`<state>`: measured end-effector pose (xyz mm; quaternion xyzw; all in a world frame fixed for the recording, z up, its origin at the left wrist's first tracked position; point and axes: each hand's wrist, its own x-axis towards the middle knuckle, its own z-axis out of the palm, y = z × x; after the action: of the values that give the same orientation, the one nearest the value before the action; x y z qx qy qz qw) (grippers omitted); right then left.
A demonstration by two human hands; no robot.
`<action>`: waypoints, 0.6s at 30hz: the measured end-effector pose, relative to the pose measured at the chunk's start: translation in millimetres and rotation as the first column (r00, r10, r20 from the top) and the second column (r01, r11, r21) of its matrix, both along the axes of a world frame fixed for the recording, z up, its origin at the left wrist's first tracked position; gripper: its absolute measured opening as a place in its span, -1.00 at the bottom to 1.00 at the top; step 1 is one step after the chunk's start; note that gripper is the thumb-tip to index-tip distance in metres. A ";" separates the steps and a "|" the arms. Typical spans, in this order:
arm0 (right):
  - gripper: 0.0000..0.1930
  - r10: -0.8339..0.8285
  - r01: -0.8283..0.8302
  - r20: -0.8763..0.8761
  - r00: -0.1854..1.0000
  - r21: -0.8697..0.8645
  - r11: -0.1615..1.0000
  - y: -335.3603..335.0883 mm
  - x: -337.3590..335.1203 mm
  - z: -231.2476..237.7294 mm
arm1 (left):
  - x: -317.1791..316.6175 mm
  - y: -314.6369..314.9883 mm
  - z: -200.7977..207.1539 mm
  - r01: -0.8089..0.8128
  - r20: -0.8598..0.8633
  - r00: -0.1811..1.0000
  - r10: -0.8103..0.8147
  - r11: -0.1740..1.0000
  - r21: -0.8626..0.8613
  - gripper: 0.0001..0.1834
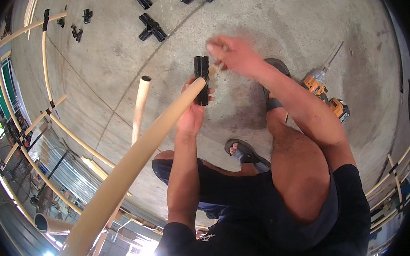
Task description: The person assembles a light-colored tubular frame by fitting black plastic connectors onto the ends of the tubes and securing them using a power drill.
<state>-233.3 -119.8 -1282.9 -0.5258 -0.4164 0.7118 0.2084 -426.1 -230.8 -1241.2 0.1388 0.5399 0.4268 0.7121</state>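
My left hand (193, 118) is wrapped from below around a black pipe joint (201, 66), its fingertips showing on the right side. A long cream pipe (135, 154) meets the joint and slants down to the lower left, passing close to the camera. Just right of the joint is my right hand (238, 54), blurred by motion, with loosely curved fingers apart and nothing visible in them. A short pale end (213, 71) shows between the joint and the right hand. Left of the joint, another cream pipe (140, 104) stands with its hollow end up.
An orange and black cordless drill (317, 83) with a long bit lies on the concrete floor beside my right forearm. Several loose black joints (151, 28) lie farther off. At left stands a frame of cream pipes (80, 139) and black joints; another pipe frame (394, 172) is at right.
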 end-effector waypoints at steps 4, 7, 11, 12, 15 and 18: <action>-0.55 0.074 -0.132 -0.322 0.944 -0.163 0.978 -20.7 -7.5 -5.0 | -4.1 2.4 8.6 0.059 -0.049 0.997 -0.061 0.997 -0.054 -0.39; -0.50 0.047 -0.135 -0.420 0.906 -0.181 0.974 -21.6 -6.1 -0.8 | -8.7 -4.2 11.9 0.038 -0.080 0.996 -0.045 0.996 -0.083 -0.43; -0.47 -0.020 -0.122 -0.485 0.874 -0.260 0.958 -24.8 -7.3 15.1 | -3.2 -3.1 31.8 -0.047 -0.154 0.987 0.048 0.999 0.012 -0.48; -0.46 0.001 -0.132 -0.478 0.878 -0.240 0.962 -24.4 -10.5 21.3 | -1.5 -0.8 37.1 -0.063 -0.185 0.980 0.072 0.996 0.055 -0.49; -0.47 0.062 -0.202 -0.564 0.824 -0.190 0.961 -11.8 -10.6 44.9 | -7.8 -8.1 52.2 -0.111 -0.067 0.990 0.120 0.985 0.135 -0.49; -0.47 0.083 -0.221 -0.654 0.752 -0.131 0.967 3.4 -9.6 78.0 | -7.9 -4.1 81.9 -0.081 -0.091 0.991 0.102 0.974 0.213 -0.43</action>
<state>-243.0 -116.5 -1204.9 -0.2322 -0.2876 0.9013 0.2258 -433.9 -234.9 -1159.3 0.2091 0.5333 0.5059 0.6449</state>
